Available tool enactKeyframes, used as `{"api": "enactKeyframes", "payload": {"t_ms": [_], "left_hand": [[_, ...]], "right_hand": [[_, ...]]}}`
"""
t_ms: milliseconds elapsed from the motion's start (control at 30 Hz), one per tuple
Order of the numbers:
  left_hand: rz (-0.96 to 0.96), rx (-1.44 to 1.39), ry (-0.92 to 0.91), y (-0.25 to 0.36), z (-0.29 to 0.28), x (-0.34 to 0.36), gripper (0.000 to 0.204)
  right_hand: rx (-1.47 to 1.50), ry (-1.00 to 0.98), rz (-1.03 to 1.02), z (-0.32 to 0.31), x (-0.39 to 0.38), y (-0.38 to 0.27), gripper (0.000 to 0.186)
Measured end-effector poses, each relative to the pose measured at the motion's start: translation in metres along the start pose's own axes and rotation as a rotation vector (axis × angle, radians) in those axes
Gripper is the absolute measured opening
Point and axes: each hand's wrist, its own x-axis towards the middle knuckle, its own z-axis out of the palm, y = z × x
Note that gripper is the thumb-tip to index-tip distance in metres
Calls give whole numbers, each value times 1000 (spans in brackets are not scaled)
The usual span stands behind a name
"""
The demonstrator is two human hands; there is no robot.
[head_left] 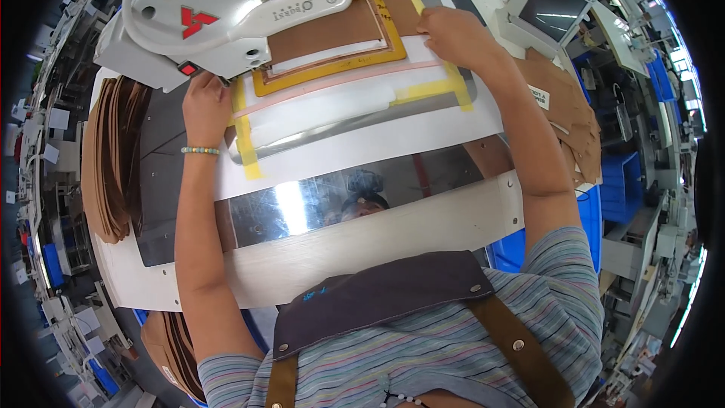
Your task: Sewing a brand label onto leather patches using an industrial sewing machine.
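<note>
A brown fabric piece [325, 36] lies beneath the yellow rectangular frame [332, 74] of a white sewing machine [170, 0]. At the frame's right side, my right hand [462, 39] is closed, its fingertips pinching the edge of the brown fabric. My left hand [205, 109] is closed at the lower edge of the machine head, left of the frame. Its fingertips are partly hidden there, and what they hold I cannot make out. Under the frame is a white sheet [317, 115] edged with yellow tape [246, 143].
Folded brown pieces [113, 159] are stacked at the left, and more brown pieces [563, 109] lie at the right. A small screen [555, 4] stands at the far right. A shiny metal plate [302, 204] runs along the table's near side. Blue bins [623, 185] stand off to the right.
</note>
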Motion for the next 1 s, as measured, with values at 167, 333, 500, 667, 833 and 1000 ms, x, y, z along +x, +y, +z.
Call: {"api": "enactKeyframes", "payload": {"t_ms": [167,333,500,667,833,1000], "left_hand": [[43,34,21,0,-2,1,15],[132,119,-12,6,-15,0,11],[288,45,50,22,-42,-11,6],[339,33,-75,31,-51,-29,20],[363,6,-115,38,-59,-29,25],[245,66,-164,50,-66,-45,38]], "right_hand": [[-85,311,-285,28,-16,9,11],[-126,503,-381,37,-15,12,7],[-137,554,-378,26,-40,4,8],[-111,547,-417,28,-62,-1,8],[-117,452,-336,27,-79,-2,7],[52,414,-125,27,-106,-15,40]]}}
